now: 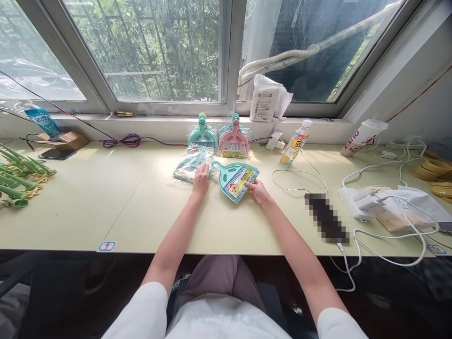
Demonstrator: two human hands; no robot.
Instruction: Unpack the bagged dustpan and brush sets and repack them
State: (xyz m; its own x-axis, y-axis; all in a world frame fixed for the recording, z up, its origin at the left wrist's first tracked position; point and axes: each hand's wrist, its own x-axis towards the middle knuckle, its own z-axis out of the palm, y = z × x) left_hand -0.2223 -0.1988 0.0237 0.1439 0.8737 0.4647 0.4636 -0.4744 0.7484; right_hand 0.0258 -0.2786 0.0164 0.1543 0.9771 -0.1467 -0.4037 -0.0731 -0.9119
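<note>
My right hand (257, 191) grips the lower right edge of a teal mini dustpan (229, 175), which has a blue-bristled brush and a yellow label card in it. On the left, my left hand (201, 181) lies with fingers stretched out on a stack of plastic-wrapped dustpan sets (189, 165). Behind them, a wrapped teal dustpan set (202, 136) and a wrapped pink dustpan set (233, 141) lean upright against the window ledge.
Green brush handles (21, 176) are heaped at the far left. A drink bottle (295, 143) and a cup (363, 136) stand at the back right. A pixelated dark object (326, 219) and white cables (388, 256) lie at the right. A cardboard box (72, 141) sits back left.
</note>
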